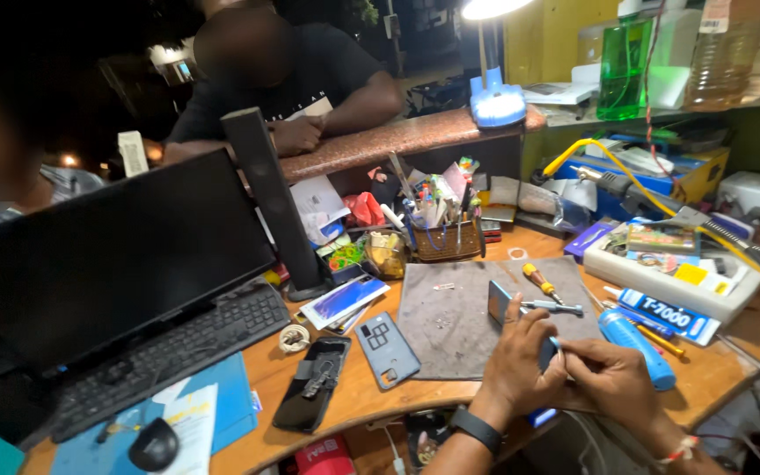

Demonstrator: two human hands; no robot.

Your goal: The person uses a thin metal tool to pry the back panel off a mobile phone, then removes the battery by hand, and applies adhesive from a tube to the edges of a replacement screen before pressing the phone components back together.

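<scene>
Head view: phone (pixel 500 303) on grey mat (pixel 450 330), gripped under left hand (pixel 521 361); right hand (pixel 604 374) pinching thin tool (pixel 559 349).

We are looking at a phone repair shop counter: beyond the fingers (pixel 545 327) a grey work mat (pixel 450 334) is lying, screwdrivers (pixel 540 281), phone cases (pixel 386 349), glue tube (pixel 668 314); people are waiting across the counter (pixel 398 136).

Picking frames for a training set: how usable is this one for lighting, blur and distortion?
Head view: the desk lamp blows out at the top edge, the background is dark, wide-angle bending curves the monitor, and both hands on the grey mat look fairly sharp.
</scene>
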